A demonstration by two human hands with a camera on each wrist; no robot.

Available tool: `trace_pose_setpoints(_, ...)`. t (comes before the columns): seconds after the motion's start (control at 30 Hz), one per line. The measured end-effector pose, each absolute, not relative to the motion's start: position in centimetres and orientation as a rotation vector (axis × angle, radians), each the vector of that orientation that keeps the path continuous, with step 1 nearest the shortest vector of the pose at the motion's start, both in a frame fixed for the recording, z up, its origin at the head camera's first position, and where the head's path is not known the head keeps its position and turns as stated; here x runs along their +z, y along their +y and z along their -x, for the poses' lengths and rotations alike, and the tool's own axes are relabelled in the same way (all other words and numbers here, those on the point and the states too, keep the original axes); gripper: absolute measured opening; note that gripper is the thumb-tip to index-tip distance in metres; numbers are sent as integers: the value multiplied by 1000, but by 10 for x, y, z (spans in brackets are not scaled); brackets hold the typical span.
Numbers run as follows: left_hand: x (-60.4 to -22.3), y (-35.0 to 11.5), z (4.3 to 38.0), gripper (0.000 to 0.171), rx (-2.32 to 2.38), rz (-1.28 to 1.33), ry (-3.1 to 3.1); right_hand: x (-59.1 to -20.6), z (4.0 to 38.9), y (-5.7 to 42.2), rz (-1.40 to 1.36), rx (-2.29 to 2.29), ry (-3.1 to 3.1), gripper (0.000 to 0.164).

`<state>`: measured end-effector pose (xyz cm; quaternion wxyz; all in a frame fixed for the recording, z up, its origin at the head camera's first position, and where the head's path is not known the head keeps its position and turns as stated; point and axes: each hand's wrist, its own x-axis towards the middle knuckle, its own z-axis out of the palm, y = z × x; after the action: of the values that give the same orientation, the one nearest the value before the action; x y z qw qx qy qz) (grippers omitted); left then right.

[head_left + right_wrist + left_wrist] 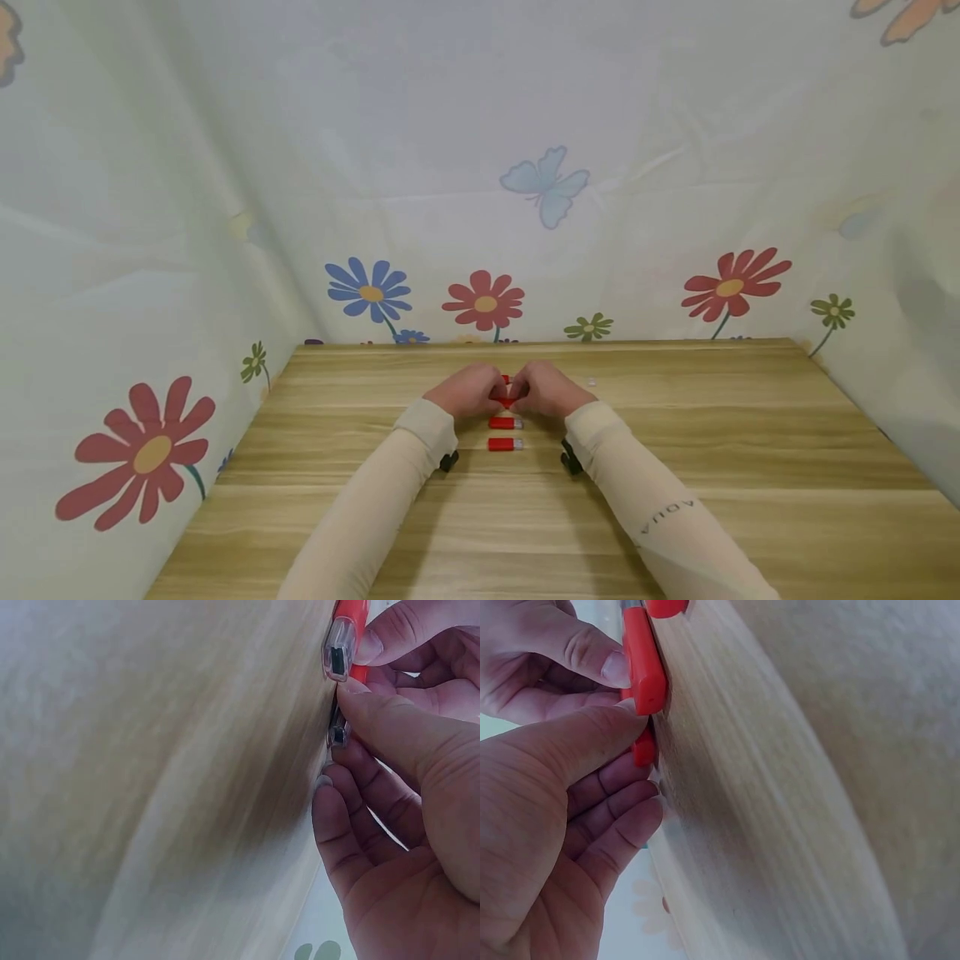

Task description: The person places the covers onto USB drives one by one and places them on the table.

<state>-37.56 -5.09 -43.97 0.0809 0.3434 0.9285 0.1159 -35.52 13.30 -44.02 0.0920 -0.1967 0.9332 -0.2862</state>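
Both hands meet at the far middle of the table. My left hand [471, 390] and right hand [551, 390] pinch a red USB stick [507, 403] between thumbs and fingertips, one at each end. Their fingers hide most of it in the wrist views. Just beyond lies another red USB stick [643, 748], its clear-capped end [339, 729] showing under the right fingers. On the near side, two more red USB sticks [501, 423] [504, 444] lie parallel, clear ends to the right. The closer thumbs overlap one stick [645, 664] in the left wrist view.
A small clear piece [592, 382] lies right of the hands on the wooden table [750, 450]. Dark wrist cameras [572, 458] hang under both cuffs. A flowered curtain [420, 200] surrounds the table's back and sides.
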Motion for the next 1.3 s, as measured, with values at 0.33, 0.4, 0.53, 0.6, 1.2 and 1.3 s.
trace_pose_setpoints(0.33,-438,-46,378,6,315,-1077,2770,-440,356,139,586,-850,2772,4)
trace_pose_setpoints(0.4,-438,-47,377,6,312,-1070,2768,-440,356,139,583,-854,2763,4)
trace_pose_setpoints(0.53,-437,-49,376,8,334,-1007,2769,-439,357,140,577,-848,2747,6)
trace_pose_setpoints(0.6,-437,-51,376,9,359,-971,2765,-439,357,141,566,-845,2739,8)
trace_pose_setpoints(1.2,-431,-50,389,9,388,-905,2873,-416,372,189,680,-774,2914,18)
trace_pose_setpoints(1.3,-429,-50,390,13,334,-907,2915,-412,374,202,734,-707,2951,19)
